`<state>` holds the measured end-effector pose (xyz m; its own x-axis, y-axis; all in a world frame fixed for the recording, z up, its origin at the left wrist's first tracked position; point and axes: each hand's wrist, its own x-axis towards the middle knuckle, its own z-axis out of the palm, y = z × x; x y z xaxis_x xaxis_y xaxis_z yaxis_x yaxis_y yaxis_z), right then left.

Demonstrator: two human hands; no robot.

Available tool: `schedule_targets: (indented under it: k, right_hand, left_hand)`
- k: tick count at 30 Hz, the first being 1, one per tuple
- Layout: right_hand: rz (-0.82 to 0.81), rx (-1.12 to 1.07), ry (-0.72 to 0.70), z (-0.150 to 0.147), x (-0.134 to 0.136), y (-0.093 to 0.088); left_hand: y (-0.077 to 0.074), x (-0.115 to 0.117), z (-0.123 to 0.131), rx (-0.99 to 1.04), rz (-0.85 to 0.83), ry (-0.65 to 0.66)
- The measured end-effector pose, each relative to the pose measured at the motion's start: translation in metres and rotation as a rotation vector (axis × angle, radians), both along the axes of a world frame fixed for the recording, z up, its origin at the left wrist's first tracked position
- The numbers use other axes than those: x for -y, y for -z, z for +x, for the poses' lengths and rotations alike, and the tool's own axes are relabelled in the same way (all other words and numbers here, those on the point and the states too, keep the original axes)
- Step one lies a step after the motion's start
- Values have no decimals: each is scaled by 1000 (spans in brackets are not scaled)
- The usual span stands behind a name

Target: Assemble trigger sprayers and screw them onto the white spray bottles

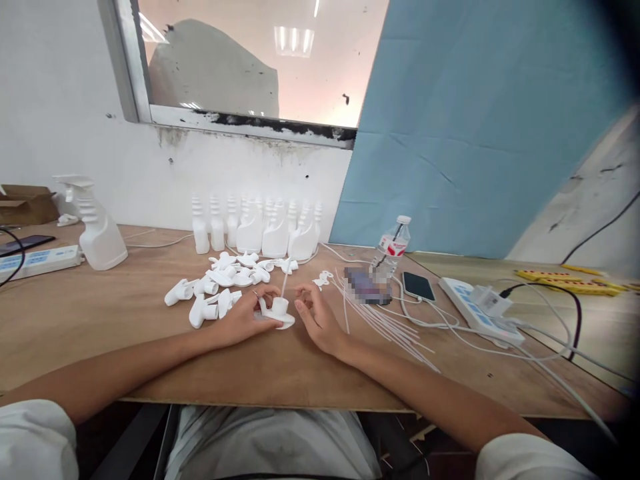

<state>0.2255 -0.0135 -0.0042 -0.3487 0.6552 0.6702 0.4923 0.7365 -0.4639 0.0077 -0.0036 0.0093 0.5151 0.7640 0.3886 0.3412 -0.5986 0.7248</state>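
My left hand (241, 323) is closed on a white trigger spray head (280, 308), held low over the table with its round collar facing up. A thin white dip tube (285, 279) stands up from the collar. Just to the right, my right hand (320, 323) has its fingers curved and apart, with nothing visible in it. Several loose spray heads (203, 311) lie in a heap beyond my left hand. Past my right hand, a bundle of thin white tubes (385, 331) is spread on the table, beside some small white plastic pieces (324, 278).
White bottles without heads (250, 230) stand along the wall. One bottle with a spray head (103, 233) stands at left. At right are a water bottle (393, 247), a phone (419, 287), a power strip (480, 312) and trailing cables. A cardboard box (27, 205) sits far left.
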Motion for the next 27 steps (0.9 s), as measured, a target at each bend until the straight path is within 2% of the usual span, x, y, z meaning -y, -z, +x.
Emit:
schedule_targets:
  k: [2, 5, 8, 10, 11, 12, 15, 17, 19, 21, 24, 27]
  right_hand:
    - [180, 130, -5, 5, -3, 0]
    - [526, 405, -126, 11, -8, -2]
    - [711, 528, -165, 14, -10, -5]
    - [767, 543, -142, 16, -9, -9]
    - [780, 536, -123, 17, -8, -11]
    - [780, 521, -100, 19, -8, -13]
    - [727, 449, -33, 24, -11, -18]
    - [680, 432, -21, 27, -14, -19]
    - [638, 435, -29, 28, -17, -19]
    - [595, 425, -47, 27, -17, -20]
    - [507, 327, -90, 25, -12, -26]
    - [380, 151, -172, 24, -6, -42]
  left_hand:
    - [-2, 1, 0, 45, -86, 17]
    - [-7, 9, 1, 67, -143, 123]
    - [-20, 9, -2, 48, -32, 293]
    - [-33, -9, -11, 27, 138, 272]
    - [-40, -24, -19, 23, 243, 197]
    - [-48, -43, -28, 24, 350, 68]
    - [-69, -111, -66, -9, 565, -385]
    - [-76, -150, -92, -50, 523, -704]
    - [-75, -175, -113, -115, 350, -940]
    - [-67, -186, -126, -146, 228, -1005]
    - [-53, -185, -136, -185, 109, -1005]
    - [-53, -177, -145, -240, 62, -1010]
